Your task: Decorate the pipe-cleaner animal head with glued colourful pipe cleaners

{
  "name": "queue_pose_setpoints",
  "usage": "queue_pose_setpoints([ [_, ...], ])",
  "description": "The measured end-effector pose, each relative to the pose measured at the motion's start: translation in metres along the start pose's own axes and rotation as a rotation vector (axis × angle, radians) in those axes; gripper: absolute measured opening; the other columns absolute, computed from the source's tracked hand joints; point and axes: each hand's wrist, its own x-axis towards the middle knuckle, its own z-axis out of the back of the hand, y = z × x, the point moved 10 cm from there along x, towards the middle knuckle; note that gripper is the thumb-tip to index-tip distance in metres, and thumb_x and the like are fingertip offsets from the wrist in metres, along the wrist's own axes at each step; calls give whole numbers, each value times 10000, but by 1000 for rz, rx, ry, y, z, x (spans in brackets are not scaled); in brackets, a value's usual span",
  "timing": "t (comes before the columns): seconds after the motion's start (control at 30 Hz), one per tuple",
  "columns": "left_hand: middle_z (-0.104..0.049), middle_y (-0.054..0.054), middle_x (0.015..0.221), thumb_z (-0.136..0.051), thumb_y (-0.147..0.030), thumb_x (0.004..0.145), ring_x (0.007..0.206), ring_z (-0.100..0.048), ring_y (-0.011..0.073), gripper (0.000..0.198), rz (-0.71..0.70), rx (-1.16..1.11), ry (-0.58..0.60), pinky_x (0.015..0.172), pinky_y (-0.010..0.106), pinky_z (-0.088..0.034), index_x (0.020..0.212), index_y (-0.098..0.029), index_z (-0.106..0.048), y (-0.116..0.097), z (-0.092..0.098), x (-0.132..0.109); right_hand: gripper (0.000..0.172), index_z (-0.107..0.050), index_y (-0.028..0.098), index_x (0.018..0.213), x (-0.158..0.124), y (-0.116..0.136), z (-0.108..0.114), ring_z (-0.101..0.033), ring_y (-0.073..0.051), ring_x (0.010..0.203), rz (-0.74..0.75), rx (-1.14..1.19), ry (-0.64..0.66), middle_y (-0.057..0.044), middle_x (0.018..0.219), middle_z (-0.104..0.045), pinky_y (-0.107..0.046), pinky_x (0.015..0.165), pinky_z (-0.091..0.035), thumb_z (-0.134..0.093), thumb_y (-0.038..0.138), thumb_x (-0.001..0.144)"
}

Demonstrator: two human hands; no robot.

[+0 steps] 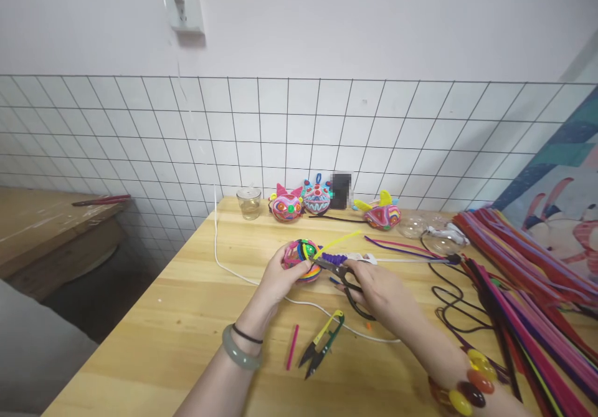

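My left hand [284, 273] is closed round a small multicoloured ball [299, 261] wrapped with pipe cleaners. A yellow pipe cleaner [343, 239] sticks out from it to the upper right. My right hand [374, 283] grips dark-handled scissors [339, 270], whose blades reach the ball at the base of the yellow strand. Whether the blades are parted I cannot make out. Just behind the scissors lies a purple-wrapped tool [335, 259] with a white cord. Below the hands, yellow-and-green thread snips [322, 345] lie on the table beside a short magenta pipe cleaner piece [292, 347].
Finished craft balls, one pink [286, 205], one blue [316, 197] and one with yellow ears [383, 214], stand at the back near a glass [249, 204]. Bundles of pipe cleaners [537, 330] and clear plastic balls [441, 240] occupy the right. A white cable [233, 270] crosses the table [187, 330].
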Motion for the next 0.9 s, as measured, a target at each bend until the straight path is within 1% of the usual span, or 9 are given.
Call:
queue_pose_setpoints([
  [0.17, -706, 122, 1011, -832, -288, 585, 864, -674, 267, 554, 48, -93, 6, 754, 402, -561, 1075, -135, -625, -2, -2, -3, 328, -524, 165, 1086, -5, -11, 6, -670, -218, 655, -189, 133, 201, -81, 794, -707, -290, 560, -493, -590, 382, 850],
  [0.27, -695, 135, 1072, -798, -296, 640, 900, -675, 268, 543, 42, -125, 25, 790, 404, -550, 1125, -148, -607, -6, -4, -4, 294, -538, 211, 1047, -18, -15, 9, -649, -192, 601, -317, 275, 299, -25, 737, -691, -267, 526, -484, -584, 410, 835],
  [0.33, -689, 138, 1098, -782, -301, 662, 912, -677, 267, 548, 36, -130, 48, 804, 397, -544, 1155, -154, -593, -9, -6, -6, 289, -556, 218, 1045, -26, -21, 20, -672, -198, 679, -387, 385, 260, -39, 815, -714, -274, 589, -518, -576, 411, 831],
  [0.43, -678, 144, 1129, -744, -319, 708, 902, -687, 275, 539, 69, -129, 169, 777, 387, -552, 1193, -165, -568, -9, -18, -12, 344, -594, 198, 1084, -36, -43, 42, -683, -235, 892, -484, 502, 97, -91, 1019, -719, -309, 759, -546, -571, 427, 829],
  [0.5, -673, 144, 1137, -694, -328, 758, 896, -694, 276, 508, 123, -134, 241, 724, 363, -561, 1222, -182, -546, -5, -25, -16, 368, -625, 196, 1108, -46, -55, 48, -672, -254, 959, -517, 521, 70, -106, 1075, -711, -326, 820, -543, -579, 424, 823],
  [0.6, -664, 146, 1159, -627, -307, 809, 951, -684, 285, 459, 219, -246, 277, 707, 361, -565, 1241, -194, -518, 5, -27, -18, 348, -664, 229, 1124, -66, -52, 32, -669, -248, 999, -484, 510, 262, -87, 1109, -711, -303, 851, -537, -607, 318, 792],
  [0.73, -682, 179, 1109, -559, -324, 850, 985, -672, 306, 363, 316, -473, 323, 803, 406, -546, 1138, -104, -571, 12, -31, -18, 482, -642, 275, 1192, -102, -31, -1, -672, -225, 1013, -469, 465, 505, -53, 1127, -713, -252, 862, -525, -591, 167, 725],
  [0.83, -687, 170, 1102, -551, -388, 866, 964, -679, 295, 382, 329, -510, 302, 801, 398, -543, 1124, -108, -584, 16, -29, -17, 487, -643, 292, 1179, -112, -13, -12, -679, -219, 997, -416, 444, 539, -46, 1109, -717, -246, 851, -530, -589, 145, 718],
  [0.9, -687, 163, 1107, -585, -402, 850, 958, -682, 281, 395, 321, -479, 292, 786, 373, -545, 1136, -130, -586, 17, -29, -17, 476, -643, 292, 1169, -112, -9, -11, -695, -210, 950, -373, 446, 504, -43, 1066, -729, -235, 800, -551, -584, 129, 726],
])
